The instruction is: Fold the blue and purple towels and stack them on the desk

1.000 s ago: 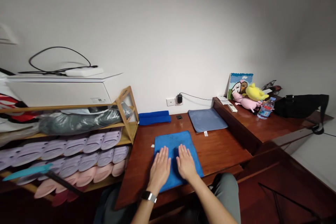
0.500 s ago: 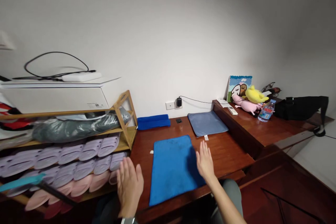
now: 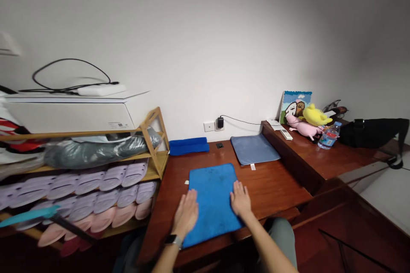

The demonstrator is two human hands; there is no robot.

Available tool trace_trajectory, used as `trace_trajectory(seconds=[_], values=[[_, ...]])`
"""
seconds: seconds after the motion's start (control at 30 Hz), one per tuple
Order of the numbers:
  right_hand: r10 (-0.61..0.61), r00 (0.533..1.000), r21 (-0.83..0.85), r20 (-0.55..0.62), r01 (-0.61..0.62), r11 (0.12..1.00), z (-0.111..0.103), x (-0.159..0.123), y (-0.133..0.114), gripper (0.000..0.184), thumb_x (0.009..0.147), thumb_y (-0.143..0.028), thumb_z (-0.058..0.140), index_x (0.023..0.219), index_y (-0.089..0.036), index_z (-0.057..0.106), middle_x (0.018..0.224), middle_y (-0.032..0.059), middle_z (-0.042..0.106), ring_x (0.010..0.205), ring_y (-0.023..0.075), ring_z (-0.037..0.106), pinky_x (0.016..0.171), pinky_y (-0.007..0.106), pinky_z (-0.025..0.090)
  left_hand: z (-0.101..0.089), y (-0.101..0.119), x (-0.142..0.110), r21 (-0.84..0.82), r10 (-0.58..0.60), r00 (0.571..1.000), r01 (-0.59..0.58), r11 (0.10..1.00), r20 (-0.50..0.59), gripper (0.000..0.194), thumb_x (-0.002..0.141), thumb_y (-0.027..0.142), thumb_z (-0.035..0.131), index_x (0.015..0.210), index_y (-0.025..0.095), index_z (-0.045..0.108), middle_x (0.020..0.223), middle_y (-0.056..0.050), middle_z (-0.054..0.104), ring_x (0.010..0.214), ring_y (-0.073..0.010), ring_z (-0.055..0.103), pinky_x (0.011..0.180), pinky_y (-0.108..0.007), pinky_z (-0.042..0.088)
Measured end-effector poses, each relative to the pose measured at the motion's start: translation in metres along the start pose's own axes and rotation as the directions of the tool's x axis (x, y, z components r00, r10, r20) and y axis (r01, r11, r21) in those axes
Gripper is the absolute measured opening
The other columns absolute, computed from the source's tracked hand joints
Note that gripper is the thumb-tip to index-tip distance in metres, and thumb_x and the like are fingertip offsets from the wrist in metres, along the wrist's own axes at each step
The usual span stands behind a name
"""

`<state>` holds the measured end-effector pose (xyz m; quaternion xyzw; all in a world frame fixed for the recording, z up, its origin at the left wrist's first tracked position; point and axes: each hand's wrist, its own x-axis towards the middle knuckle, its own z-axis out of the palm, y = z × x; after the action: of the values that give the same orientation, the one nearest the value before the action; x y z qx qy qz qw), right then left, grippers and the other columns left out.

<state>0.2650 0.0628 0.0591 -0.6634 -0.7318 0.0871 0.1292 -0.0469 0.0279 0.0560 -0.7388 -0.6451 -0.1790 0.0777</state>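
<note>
Rack (image 3: 153, 154) holding slippers (image 3: 113, 177) (lilac, pink); cloth (image 3: 213, 202) flat.

At six o'clock, the blue cloth (image 3: 213, 204) is looking soft and matt, and the wooden table (image 3: 272, 187) is shining smoothly. At three o'clock, the plastic bottle (image 3: 328, 137) is gleaming, and the toys (image 3: 315, 116) are looking soft, like cloth. At nine o'clock, the thin plastic bag (image 3: 96, 152) is shining and crinkling. At eight o'clock, the slippers (image 3: 107, 178) are looking like smooth, dull rubber.
</note>
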Motion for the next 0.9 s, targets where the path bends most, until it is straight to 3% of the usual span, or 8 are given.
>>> trace_trajectory(seconds=[0.07,0.13,0.23,0.43,0.6,0.77,0.83,0.9], values=[[0.171,0.979,-0.009,-0.107,-0.173,0.985,-0.044,0.016,0.031,0.067,0.111,-0.038,0.020,0.165,-0.002,0.035,0.169,0.0219,0.033,0.161,0.0318,0.028,0.130,0.052,0.023,-0.047,-0.040,0.019,0.025,-0.142,0.963,0.151,0.988,-0.228,0.065,0.101,0.028,0.028,0.156,-0.002,0.046,0.153,-0.029,0.059,0.152,-0.0386,0.047,0.125,-0.063,0.035],[0.182,0.920,0.020,-0.346,-0.187,0.982,-0.090,0.036,0.042,0.069,0.112,-0.039,0.014,0.168,-0.001,0.025,0.173,0.0205,0.024,0.164,0.0301,0.019,0.131,0.051,0.019,-0.092,-0.059,0.046,-0.011,-0.227,0.855,0.251,0.968,-0.466,0.070,0.104,0.032,0.029,0.165,-0.002,0.024,0.169,-0.029,0.037,0.162,-0.0393,0.027,0.129,-0.066,0.026],[0.004,0.866,0.011,-0.499,0.002,1.000,-0.119,0.062,0.011,0.067,0.113,-0.039,0.015,0.171,-0.006,0.018,0.177,0.0142,0.015,0.165,0.0261,0.010,0.133,0.049,0.015,-0.111,-0.030,0.082,-0.010,-0.063,0.889,0.066,0.998,-0.454,0.070,0.106,0.034,0.031,0.169,0.009,0.013,0.176,-0.019,0.026,0.165,-0.0327,0.022,0.132,-0.059,0.025],[-0.227,0.972,0.071,-0.054,0.230,0.970,-0.009,0.045,-0.086,0.063,0.111,-0.036,0.024,0.167,-0.008,0.033,0.173,0.0121,0.029,0.162,0.0251,0.023,0.132,0.043,0.020,0.010,0.078,0.063,-0.043,0.116,0.993,-0.117,0.992,-0.015,0.061,0.107,0.035,0.027,0.164,0.015,0.038,0.167,-0.012,0.047,0.158,-0.0255,0.040,0.130,-0.049,0.033],[-0.148,0.989,0.052,0.032,0.146,0.988,0.034,0.022,-0.053,0.063,0.111,-0.039,0.023,0.167,-0.012,0.033,0.173,0.0101,0.027,0.163,0.0248,0.021,0.133,0.046,0.014,0.055,0.035,0.026,-0.035,0.010,0.996,-0.007,0.999,0.088,0.061,0.104,0.038,0.031,0.156,0.014,0.052,0.162,-0.013,0.054,0.153,-0.0258,0.048,0.127,-0.047,0.039],[0.144,0.987,-0.017,-0.076,-0.145,0.989,-0.049,0.053,0.007,0.066,0.111,-0.038,0.022,0.166,-0.005,0.033,0.172,0.0174,0.029,0.162,0.0305,0.023,0.131,0.049,0.020,-0.021,-0.066,0.043,-0.009,-0.229,0.968,0.229,0.973,-0.107,0.067,0.103,0.030,0.023,0.160,-0.004,0.035,0.160,-0.029,0.051,0.156,-0.0370,0.041,0.126,-0.062,0.037],[0.082,0.945,0.006,-0.315,-0.084,0.996,-0.088,0.076,-0.004,0.066,0.112,-0.037,0.018,0.169,-0.004,0.025,0.175,0.0154,0.020,0.164,0.0286,0.015,0.132,0.048,0.017,-0.063,-0.071,0.072,-0.093,-0.260,0.860,0.245,0.965,-0.439,0.069,0.104,0.033,0.031,0.165,0.002,0.026,0.169,-0.026,0.039,0.161,-0.0375,0.031,0.128,-0.064,0.032],[-0.100,0.891,-0.002,-0.442,0.110,0.994,-0.111,0.098,-0.038,0.065,0.113,-0.038,0.017,0.171,-0.011,0.017,0.177,0.0105,0.015,0.165,0.0252,0.009,0.133,0.048,0.015,-0.090,-0.044,0.104,-0.132,-0.105,0.830,0.039,0.991,-0.547,0.068,0.104,0.030,0.037,0.168,0.013,0.023,0.176,-0.017,0.031,0.163,-0.0326,0.027,0.132,-0.060,0.031]])
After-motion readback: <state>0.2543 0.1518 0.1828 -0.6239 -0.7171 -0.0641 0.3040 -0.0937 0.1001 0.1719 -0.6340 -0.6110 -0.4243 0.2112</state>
